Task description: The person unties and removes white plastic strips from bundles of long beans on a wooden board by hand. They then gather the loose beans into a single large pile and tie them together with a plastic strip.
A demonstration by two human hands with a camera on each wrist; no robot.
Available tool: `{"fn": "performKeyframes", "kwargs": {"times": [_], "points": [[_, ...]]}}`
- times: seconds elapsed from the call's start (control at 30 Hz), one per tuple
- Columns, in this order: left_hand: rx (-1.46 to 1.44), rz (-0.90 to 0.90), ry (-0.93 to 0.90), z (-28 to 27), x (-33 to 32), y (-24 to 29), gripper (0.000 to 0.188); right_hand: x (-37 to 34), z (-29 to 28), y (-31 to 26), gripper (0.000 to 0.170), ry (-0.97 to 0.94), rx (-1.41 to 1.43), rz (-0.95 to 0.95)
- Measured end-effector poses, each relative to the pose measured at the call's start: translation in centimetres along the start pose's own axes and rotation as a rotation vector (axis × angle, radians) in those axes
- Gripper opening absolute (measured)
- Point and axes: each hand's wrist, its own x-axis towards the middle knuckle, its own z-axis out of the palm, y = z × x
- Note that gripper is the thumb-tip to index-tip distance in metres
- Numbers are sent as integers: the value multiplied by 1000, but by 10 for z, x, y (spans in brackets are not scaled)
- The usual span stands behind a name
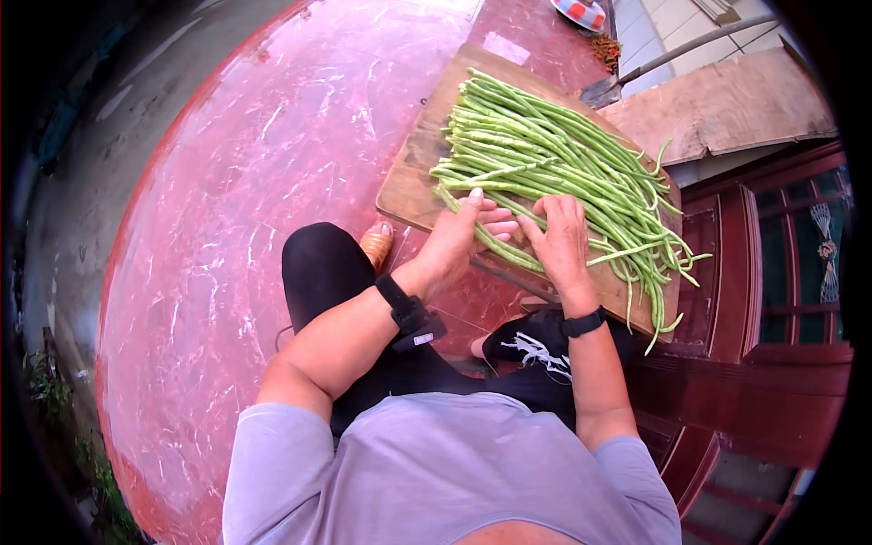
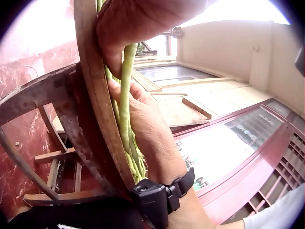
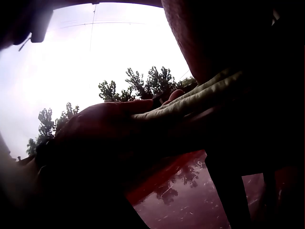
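Long green beans (image 1: 563, 154) lie in a wide pile on a wooden board (image 1: 409, 186). At the board's near edge my left hand (image 1: 459, 236), palm turned up, has a bean (image 1: 513, 254) across it, held between thumb and fingers. My right hand (image 1: 559, 241) is just right of it, fingers curled and thumb close to the left fingertips. In the left wrist view the bean (image 2: 125, 100) runs between the left hand (image 2: 143, 21) and the right hand (image 2: 152, 129). The right wrist view is dark; beans (image 3: 181, 105) reach the left hand (image 3: 100, 124).
Both knees are below the board, with a stool-like wooden frame (image 2: 57, 155) under it. A dark red door (image 1: 736, 272) and a leaning wooden panel (image 1: 727, 104) stand to the right. A shovel (image 1: 604, 91) and a red-and-white checked item (image 1: 579, 13) are beyond the board.
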Motion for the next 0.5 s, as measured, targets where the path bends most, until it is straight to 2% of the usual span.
{"fn": "performKeyframes", "kwargs": {"times": [0.27, 0.37, 0.43, 0.5], "points": [[28, -14, -29, 0, -2, 1, 59, 1, -1, 4, 19, -118, 148, -40], [37, -30, -32, -1, -2, 2, 61, 0, -6, -3, 17, -149, 169, 64], [31, -30, -32, 1, -4, 2, 62, -2, -11, -7, 17, -101, 348, 103], [-40, 33, -115, -1, -1, -1, 62, -3, -21, -10, 19, -94, 478, 93]]}}
